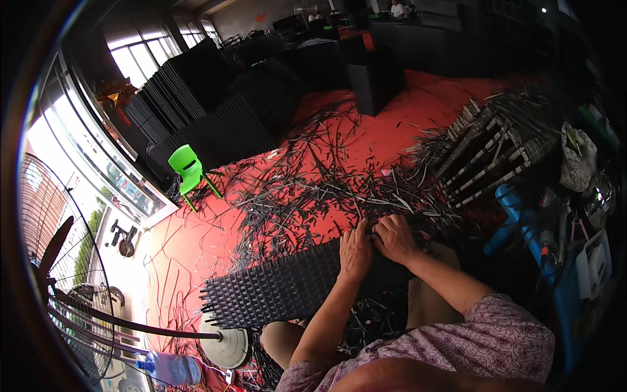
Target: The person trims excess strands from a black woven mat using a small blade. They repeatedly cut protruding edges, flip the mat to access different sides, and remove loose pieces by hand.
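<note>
A long black panel (274, 287) of woven flat strips lies slanting across my lap, its left end bristling with short strip ends. At its upper edge, toward the right, my left hand (356, 251) bends its fingers closely together. Right beside it, my right hand (395, 239) is closed too, fingertips curled down at the same edge. The two hands nearly touch. What is pinched between the fingers is too small and dark to make out. Loose black strips (320, 196) lie scattered on the floor just beyond the hands.
A green chair (189, 171) stands beyond on the red floor (418, 111). Stacked black panels (196, 104) rise behind it. A standing fan (49, 281) and a water bottle (173, 368) are at the left. At the right are bundled strips (490, 147) and a blue frame (516, 209).
</note>
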Available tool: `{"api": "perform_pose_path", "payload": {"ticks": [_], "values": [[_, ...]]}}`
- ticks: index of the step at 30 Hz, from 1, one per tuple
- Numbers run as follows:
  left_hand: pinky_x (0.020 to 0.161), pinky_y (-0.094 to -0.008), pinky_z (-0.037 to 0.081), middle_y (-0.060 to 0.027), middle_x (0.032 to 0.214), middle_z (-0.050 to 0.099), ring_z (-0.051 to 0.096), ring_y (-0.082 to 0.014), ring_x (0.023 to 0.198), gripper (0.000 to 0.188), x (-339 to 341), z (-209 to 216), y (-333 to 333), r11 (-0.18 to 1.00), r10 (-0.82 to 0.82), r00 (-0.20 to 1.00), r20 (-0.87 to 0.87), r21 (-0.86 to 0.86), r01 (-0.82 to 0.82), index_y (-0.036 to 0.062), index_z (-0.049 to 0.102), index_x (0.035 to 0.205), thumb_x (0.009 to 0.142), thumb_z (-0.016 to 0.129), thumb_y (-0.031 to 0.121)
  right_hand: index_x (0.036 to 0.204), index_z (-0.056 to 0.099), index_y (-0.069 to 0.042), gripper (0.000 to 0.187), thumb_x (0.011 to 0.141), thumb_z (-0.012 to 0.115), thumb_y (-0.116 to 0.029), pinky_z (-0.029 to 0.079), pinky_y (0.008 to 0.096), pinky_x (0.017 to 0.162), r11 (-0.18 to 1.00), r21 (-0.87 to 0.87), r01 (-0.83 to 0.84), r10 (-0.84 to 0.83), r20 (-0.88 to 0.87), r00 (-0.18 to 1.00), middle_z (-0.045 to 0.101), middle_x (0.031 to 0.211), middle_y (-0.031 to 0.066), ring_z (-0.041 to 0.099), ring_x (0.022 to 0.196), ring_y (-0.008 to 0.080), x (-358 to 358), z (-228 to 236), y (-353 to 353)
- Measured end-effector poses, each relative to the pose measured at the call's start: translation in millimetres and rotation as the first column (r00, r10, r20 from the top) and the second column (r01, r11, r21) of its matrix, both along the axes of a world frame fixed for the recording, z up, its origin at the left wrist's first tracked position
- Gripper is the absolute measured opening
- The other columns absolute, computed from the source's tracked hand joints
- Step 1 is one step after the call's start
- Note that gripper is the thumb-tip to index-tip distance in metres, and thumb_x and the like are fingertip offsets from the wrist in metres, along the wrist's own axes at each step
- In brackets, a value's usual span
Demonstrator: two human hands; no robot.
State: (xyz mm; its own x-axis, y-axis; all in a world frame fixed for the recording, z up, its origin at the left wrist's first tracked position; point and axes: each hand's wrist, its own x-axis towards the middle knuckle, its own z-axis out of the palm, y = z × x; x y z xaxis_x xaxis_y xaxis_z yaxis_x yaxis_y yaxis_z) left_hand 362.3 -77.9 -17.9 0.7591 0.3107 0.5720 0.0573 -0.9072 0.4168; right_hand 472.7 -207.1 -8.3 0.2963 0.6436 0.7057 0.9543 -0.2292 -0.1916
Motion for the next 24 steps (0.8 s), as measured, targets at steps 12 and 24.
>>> {"api": "perform_pose_path", "payload": {"ticks": [12, 24], "values": [[0.095, -0.0485, 0.045, -0.0158, 0.116, 0.067, 0.058, -0.0370, 0.104, 0.051, 2, -9, -8, 0.998, -0.019, 0.999, 0.047, 0.062, 0.016, 0.0040, 0.054, 0.145, 0.095, 0.062, 0.005, 0.098, 0.062, -0.011, 0.022, 0.086, 0.074, -0.025, 0.043, 0.0464, 0.089, 0.999, 0.017, 0.040, -0.039, -0.036, 0.999, 0.057, 0.103, 0.0096, 0.055, 0.103, 0.0303, -5, -11, -9], [0.097, -0.0460, 0.044, -0.0143, 0.108, 0.064, 0.056, -0.0343, 0.102, 0.062, 0, -15, -11, 0.997, -0.011, 1.000, 0.024, 0.073, 0.009, 0.0035, 0.048, 0.154, 0.094, 0.065, 0.004, 0.127, 0.059, -0.009, 0.055, 0.083, 0.084, -0.032, 0.038, 0.0498, 0.107, 0.995, 0.104, 0.010, 0.014, -0.227, 0.974, 0.054, 0.136, 0.0114, 0.049, 0.131, 0.0340, 5, -28, -16]]}}
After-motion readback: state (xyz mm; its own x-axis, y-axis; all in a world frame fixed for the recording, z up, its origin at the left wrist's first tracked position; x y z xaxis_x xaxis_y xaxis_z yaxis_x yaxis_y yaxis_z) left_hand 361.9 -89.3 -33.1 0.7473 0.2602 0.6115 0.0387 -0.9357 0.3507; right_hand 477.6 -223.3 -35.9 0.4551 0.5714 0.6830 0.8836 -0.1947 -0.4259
